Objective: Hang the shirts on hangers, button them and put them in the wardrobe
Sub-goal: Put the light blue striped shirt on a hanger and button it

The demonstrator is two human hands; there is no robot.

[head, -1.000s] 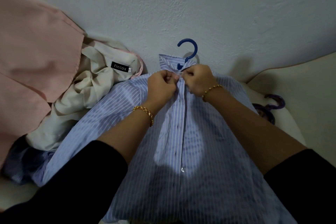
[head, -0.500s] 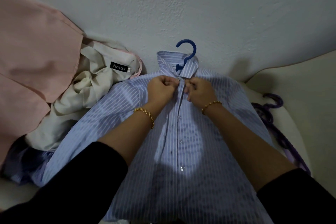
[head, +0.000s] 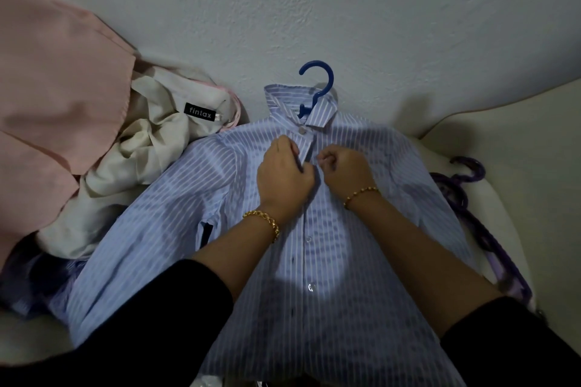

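Observation:
A blue-and-white striped shirt (head: 361, 308) lies flat in front of me on a blue hanger, whose hook (head: 319, 82) sticks out of the collar against the wall. The top collar button is closed. My left hand (head: 283, 171) pinches the left edge of the shirt's front placket just below the collar. My right hand (head: 344, 166) pinches the right edge beside it, fingers curled. The two hands almost touch at the second button. Lower buttons run down the placket.
A cream shirt with a black "fintax" label (head: 201, 112) is crumpled at the left, next to pink cloth (head: 53, 97). Purple hangers (head: 465, 192) lie at the right on a cream cushion (head: 518, 141). A white wall (head: 314, 3) is right behind.
Both hands have moved down from the collar button to the placket just below it. The collar and its closed top button have come into view.

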